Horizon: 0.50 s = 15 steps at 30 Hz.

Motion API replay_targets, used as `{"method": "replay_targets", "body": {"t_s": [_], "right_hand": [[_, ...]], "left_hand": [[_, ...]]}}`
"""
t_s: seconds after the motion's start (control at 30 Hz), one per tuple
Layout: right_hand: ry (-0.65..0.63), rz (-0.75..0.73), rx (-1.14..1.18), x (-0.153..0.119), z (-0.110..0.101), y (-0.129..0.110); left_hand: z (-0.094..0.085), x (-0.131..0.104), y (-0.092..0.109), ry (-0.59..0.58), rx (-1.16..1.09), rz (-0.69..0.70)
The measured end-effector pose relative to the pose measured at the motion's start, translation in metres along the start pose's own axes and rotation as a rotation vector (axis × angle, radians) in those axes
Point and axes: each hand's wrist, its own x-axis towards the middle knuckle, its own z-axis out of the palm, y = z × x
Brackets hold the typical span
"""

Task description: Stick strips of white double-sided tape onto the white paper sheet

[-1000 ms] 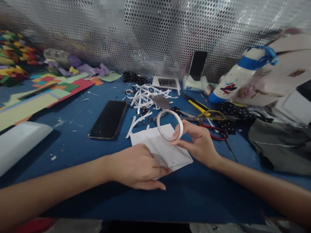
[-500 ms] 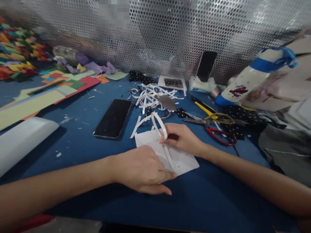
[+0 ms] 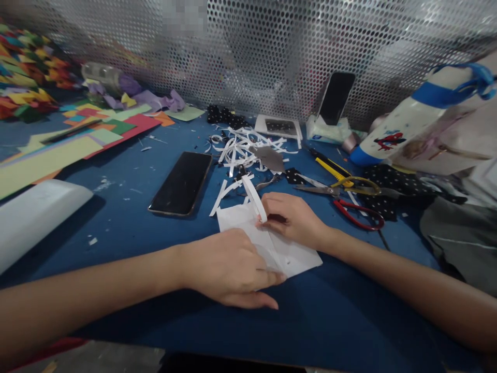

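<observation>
A white sheet of paper (image 3: 298, 256) lies on the blue table in front of me. My left hand (image 3: 229, 267) rests palm down over its near left part, index finger stretched to the near edge and thumb held apart. Between the thumb and fingers of my right hand (image 3: 293, 220) a narrow white paper strip (image 3: 254, 197) is pinched. That strip curves up and away above the sheet's far side. Beyond the sheet lies a tangled heap of white paper strips (image 3: 243, 147), with a few loose ones nearer me.
A phone (image 3: 181, 184) lies left of the heap. Scissors (image 3: 359, 215) and a yellow cutter (image 3: 330, 170) are at the right, near a tilted bottle (image 3: 407, 122). Coloured paper sheets (image 3: 58, 153) and a white rounded object (image 3: 39, 217) occupy the left. A perforated metal panel (image 3: 252, 57) stands behind.
The strip in my right hand has gone from a wide loop to a narrower bend. Its straight length across the sheet no longer shows clearly. Both hands stay in nearly the same place.
</observation>
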Motion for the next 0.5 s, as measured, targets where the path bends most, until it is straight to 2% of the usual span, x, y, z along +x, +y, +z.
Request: {"method": "replay_targets", "body": {"t_s": [0.5], "right_hand": [[-0.032,-0.014,-0.023,-0.0007,-0.0002,-0.0009]], "left_hand": [[0.0007,-0.0012,0.0004,-0.008,-0.007,-0.013]]}}
